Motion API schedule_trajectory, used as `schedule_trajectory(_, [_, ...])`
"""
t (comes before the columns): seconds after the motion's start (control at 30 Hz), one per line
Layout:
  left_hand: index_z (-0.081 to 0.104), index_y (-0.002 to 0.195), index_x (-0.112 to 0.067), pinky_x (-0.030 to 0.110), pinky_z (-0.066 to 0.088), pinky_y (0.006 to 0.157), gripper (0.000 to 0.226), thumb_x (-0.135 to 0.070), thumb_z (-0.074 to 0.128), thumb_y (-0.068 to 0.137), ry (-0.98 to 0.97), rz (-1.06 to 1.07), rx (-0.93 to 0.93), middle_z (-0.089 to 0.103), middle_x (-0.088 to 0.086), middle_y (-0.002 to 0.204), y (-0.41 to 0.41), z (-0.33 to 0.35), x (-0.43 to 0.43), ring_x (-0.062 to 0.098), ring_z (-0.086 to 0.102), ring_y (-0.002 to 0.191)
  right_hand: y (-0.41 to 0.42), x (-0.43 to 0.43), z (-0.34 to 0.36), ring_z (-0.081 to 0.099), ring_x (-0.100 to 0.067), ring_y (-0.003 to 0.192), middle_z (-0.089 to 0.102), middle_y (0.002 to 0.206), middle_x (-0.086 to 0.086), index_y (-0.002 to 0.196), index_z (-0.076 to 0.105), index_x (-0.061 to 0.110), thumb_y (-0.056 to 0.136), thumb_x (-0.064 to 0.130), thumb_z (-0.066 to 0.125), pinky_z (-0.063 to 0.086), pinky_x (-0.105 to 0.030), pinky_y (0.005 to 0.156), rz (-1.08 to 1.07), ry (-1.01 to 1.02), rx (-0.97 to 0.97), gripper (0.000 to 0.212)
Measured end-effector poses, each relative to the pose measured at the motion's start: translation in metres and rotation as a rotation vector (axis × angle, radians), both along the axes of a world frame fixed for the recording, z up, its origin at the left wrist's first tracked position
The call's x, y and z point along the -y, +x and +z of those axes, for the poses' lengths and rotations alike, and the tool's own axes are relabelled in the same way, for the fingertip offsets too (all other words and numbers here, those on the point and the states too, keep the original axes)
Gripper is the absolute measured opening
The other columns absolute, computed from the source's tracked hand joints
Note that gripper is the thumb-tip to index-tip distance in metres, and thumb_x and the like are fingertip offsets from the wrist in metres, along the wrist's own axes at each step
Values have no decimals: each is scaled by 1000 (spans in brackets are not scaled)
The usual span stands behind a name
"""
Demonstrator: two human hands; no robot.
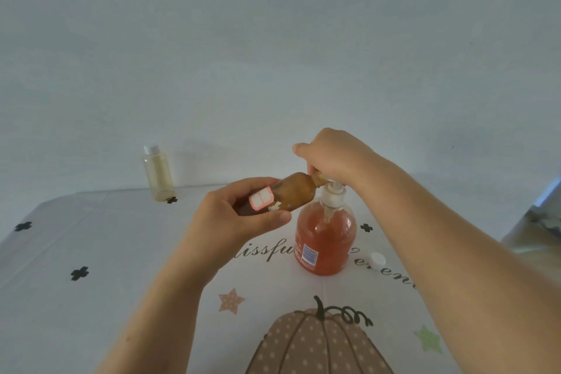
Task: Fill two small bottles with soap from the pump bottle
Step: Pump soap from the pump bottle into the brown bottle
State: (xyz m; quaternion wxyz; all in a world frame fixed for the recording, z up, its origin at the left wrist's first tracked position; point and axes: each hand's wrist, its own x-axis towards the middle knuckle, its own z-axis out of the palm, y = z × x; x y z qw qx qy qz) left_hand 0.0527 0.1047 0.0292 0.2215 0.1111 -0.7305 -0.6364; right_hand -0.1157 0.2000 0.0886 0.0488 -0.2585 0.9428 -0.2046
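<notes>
From the head view, the left grip (pixel 239 222) grasps a small amber bottle (pixel 293 191) by its lower half, thumb on the near side and fingers wrapped round the far side. The bottle bears a white sticker with a red edge and lies tilted almost flat in the air, base to the left. Its open neck is raised to the right, where it meets the spout of the pump bottle (pixel 324 240).

The pump bottle stands upright on the bench (pixel 121 252), near the middle, and holds orange-pink soap to about its shoulder. The right grip (pixel 331 155) sits on top of the white pump head (pixel 334 196), cupped over it with the fingers curled down around the top and the thumb jutting out to the left. The fingertips are hidden behind the amber bottle's neck, so just where they press cannot be told.

A second small bottle (pixel 158 173), clear with pale yellowish contents and a white cap screwed on, stands upright at the far left edge of the bench, well apart from both hands. A loose white cap (pixel 377 260) lies on the bench just right of the pump bottle.

The bench is covered by a pale cloth printed with black crosses, script lettering, stars and a dotted pumpkin (pixel 318 343). A plain wall (pixel 273 39) rises behind.
</notes>
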Motion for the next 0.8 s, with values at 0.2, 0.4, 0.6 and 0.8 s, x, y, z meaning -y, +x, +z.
schedule_trajectory(0.2, [75,103,-28,17,52,67,40,-9,86,69,-35,13,50,76,-5,86,-1,-3,4,5,69,71,-1,0,-10,56,-24,63,61,65,-4,94,72,6,100,42,43,46,-33,69,5,-12,4,47])
schedule_trajectory(0.4, [76,99,-29,15,52,66,38,-7,84,69,-16,18,21,76,-8,83,0,0,0,2,68,69,0,-2,-2,58,-21,62,61,65,-3,91,73,8,99,40,44,46,-31,66,18,-18,-44,45])
schedule_trajectory(0.6, [76,95,-32,13,52,66,36,-8,85,70,-12,34,-4,76,-7,83,0,1,-4,2,68,71,1,-5,6,58,-20,61,63,68,-2,91,74,8,101,40,43,43,-28,61,20,8,-107,45])
schedule_trajectory(0.8, [76,97,-30,14,51,65,36,-8,85,69,-4,23,12,75,-7,82,-1,0,-2,3,68,70,-1,-1,2,58,-22,61,63,67,-3,95,75,6,99,44,43,46,-31,66,26,-7,-70,49])
